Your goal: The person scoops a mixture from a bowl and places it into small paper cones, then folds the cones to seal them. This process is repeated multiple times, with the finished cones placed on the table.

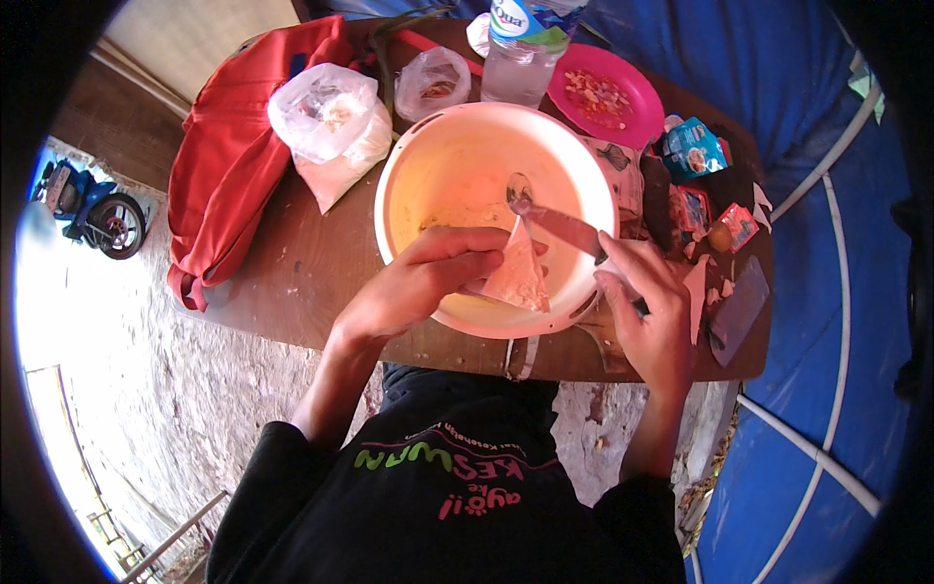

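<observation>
A brown wooden counter (282, 263) bears a round, cream plastic basin (467, 161); a red fabric bag (233, 146) lies at nine o'clock, a magenta plate (642, 92) near one. From eight o'clock, the left hand's (418, 277) fingers hold a pale triangular wedge (519, 277) over the basin's six-o'clock side; from four, the right hand's (650, 304) pinch a silver metal spoon (559, 227).

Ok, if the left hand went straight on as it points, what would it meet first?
Past the pale wedge in the left hand, probably the metal utensil in the right hand, though depth's unclear.
</observation>
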`<state>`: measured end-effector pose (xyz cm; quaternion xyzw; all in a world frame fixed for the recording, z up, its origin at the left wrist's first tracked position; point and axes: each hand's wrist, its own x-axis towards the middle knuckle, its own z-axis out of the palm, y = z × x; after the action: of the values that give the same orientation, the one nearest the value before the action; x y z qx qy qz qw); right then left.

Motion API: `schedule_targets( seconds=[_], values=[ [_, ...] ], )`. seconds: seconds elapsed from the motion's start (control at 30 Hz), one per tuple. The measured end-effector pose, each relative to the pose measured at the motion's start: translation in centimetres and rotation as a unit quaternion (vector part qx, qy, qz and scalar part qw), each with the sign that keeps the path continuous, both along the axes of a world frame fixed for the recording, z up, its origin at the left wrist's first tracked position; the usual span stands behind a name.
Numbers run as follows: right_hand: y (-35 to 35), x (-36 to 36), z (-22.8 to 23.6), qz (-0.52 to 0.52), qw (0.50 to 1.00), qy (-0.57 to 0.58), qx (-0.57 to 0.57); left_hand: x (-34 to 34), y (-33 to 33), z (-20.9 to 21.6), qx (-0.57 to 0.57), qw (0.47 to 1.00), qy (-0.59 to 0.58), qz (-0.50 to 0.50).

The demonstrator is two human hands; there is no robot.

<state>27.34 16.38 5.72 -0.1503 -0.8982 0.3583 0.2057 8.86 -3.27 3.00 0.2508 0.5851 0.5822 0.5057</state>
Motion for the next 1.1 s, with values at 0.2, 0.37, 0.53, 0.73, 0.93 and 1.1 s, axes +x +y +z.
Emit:
schedule_targets(
  seconds=[0.2,0.37,0.53,0.73,0.93,1.1],
  values=[
    [3.7,3.5,-1.2,-0.033,0.878,0.062,-0.473,-0.7,1.1,-0.8,0.066,0.981,-0.124,0.136],
    [4.2,6.6,-3.2,-0.085,0.861,0.056,-0.498,-1.1,1.6,-0.7,0.161,0.965,-0.163,0.125],
    [4.4,9.1,-5.7,-0.306,0.901,0.06,-0.3,-1.1,1.9,-0.6,0.122,0.971,-0.147,0.142],
    [4.5,10.6,-8.2,-0.423,0.9,0.022,-0.102,-0.7,2.4,0.0,0.118,0.973,-0.156,0.124],
    [3.0,7.7,-8.3,-0.45,0.884,-0.073,0.102,0.4,3.4,-0.2,0.114,0.974,-0.162,0.108],
    [1.9,4.9,-5.5,-0.403,0.909,-0.007,0.106,1.1,3.7,0.1,0.08,0.981,-0.162,0.073]
  ],
)
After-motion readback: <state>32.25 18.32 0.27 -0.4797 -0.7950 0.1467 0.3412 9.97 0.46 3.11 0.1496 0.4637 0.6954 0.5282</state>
